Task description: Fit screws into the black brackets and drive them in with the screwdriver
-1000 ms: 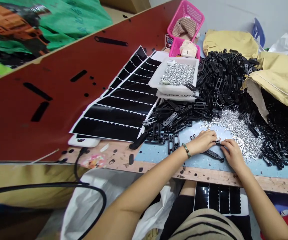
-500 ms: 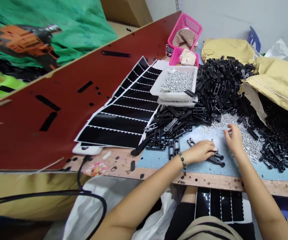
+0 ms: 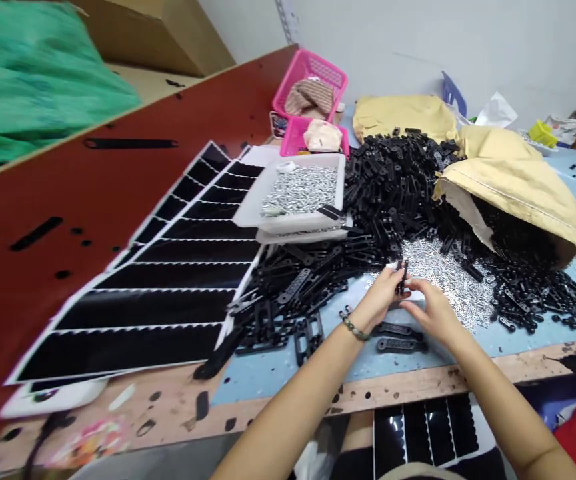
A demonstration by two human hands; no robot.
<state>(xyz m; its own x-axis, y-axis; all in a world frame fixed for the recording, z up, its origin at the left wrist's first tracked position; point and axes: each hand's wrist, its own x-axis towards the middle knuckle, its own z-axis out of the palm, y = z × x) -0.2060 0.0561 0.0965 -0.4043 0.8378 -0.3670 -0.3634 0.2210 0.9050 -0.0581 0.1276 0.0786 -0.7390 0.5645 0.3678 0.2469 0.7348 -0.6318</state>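
A slim black plastic part (image 3: 401,279) stands nearly upright in my left hand (image 3: 382,293), pinched at the fingertips above the blue work surface. My right hand (image 3: 435,312) comes in from the right; its index fingertip meets the lower part of that piece, and its thumb is held apart below. Whether a small screw or nut is at the fingertips is too small to tell. Two flat black plastic arms (image 3: 401,345) lie on the surface below my hands. Just behind my right hand spreads a heap of silver screws and nuts (image 3: 448,273).
A large pile of black parts (image 3: 393,187) rises behind my hands. A white tray of screws (image 3: 341,193), pink baskets (image 3: 288,80) and black adhesive sheets (image 3: 168,277) are to the left. An open yellow sack (image 3: 523,183) of black parts lies right.
My left hand has lifted a black part from the surface and turned it upright. My right hand has moved from the screw heap to meet it. The view has swung right.
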